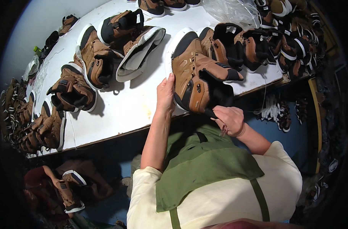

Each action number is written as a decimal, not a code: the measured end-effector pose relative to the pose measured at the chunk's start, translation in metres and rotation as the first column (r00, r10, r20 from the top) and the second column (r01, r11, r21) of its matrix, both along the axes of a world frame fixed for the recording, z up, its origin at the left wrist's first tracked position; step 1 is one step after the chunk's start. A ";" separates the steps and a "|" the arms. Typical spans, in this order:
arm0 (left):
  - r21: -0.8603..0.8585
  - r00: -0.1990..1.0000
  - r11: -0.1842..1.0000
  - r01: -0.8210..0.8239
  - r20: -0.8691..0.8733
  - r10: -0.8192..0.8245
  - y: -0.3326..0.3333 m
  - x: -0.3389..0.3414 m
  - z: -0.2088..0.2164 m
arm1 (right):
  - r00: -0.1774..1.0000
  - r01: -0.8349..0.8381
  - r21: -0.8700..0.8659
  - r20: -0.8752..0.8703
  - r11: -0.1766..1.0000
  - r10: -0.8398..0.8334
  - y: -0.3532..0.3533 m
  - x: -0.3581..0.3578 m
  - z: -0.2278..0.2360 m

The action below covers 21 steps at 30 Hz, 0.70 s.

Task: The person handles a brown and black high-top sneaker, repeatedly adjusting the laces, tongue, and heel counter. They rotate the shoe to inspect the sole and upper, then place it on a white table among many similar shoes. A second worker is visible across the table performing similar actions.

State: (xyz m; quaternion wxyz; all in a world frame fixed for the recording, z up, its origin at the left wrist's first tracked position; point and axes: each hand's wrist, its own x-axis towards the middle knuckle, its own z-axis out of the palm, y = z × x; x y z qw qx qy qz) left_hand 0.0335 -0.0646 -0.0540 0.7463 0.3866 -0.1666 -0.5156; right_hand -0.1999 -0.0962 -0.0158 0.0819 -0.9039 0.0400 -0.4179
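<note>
A brown boot (189,72) with a black toe cap and white sole edge is at the table's front edge, its opening turned toward me. My left hand (166,93) grips its sole side, the thumb along the white edge. At the heel end, my right hand (231,120) is closed, fingertips pinching the black heel tab of the boot collar. Something small and thin, perhaps metal, shows under the right fingers; its kind is unclear. To the left, another boot (141,53) lies on its side, its pale sole showing stitching around the rim.
Several brown boots (99,63) stand on the left of the white table (117,114). More boots (254,47) crowd the right side, near clear plastic wrapping (231,11). At lower left, another person's arm (50,173) reaches toward a boot (69,196). White pieces (271,108) lie below the table.
</note>
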 end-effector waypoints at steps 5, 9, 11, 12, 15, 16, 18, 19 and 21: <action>-0.004 0.989 0.998 -0.061 0.135 0.061 -0.005 0.020 -0.004 | 0.999 -0.032 0.006 -0.039 0.999 0.033 0.004 0.003 -0.004; -0.021 0.974 0.996 -0.081 0.211 0.084 -0.009 0.035 0.005 | 0.997 -0.056 -0.016 -0.051 0.998 0.055 0.007 0.003 -0.004; -0.008 0.974 0.994 -0.107 0.200 0.106 -0.011 0.039 0.007 | 0.993 -0.093 0.004 -0.069 0.996 0.093 0.009 0.005 0.000; -0.002 0.979 0.994 -0.114 0.173 0.112 -0.014 0.041 0.004 | 0.991 -0.110 0.014 -0.078 0.994 0.111 0.009 0.006 0.002; 0.009 0.998 0.998 -0.057 -0.016 0.058 -0.019 0.046 -0.006 | 0.960 -0.274 0.102 -0.022 0.956 0.278 0.007 0.010 0.008; 0.013 0.995 1.000 -0.025 -0.094 0.026 -0.020 0.047 -0.009 | 0.952 -0.305 0.140 0.011 0.942 0.307 0.005 0.010 0.014; 0.036 0.967 0.999 0.008 -0.255 0.002 -0.019 0.045 -0.011 | 0.972 -0.221 0.127 0.111 0.967 0.208 0.000 0.007 0.025; 0.050 0.944 0.998 0.028 -0.331 -0.010 -0.018 0.045 -0.012 | 0.978 -0.136 0.131 0.175 0.982 0.112 -0.003 0.006 0.025; -0.106 0.879 0.987 0.120 -0.451 -0.156 -0.016 0.052 -0.022 | 0.936 0.084 0.303 0.303 0.949 -0.179 -0.020 0.008 0.005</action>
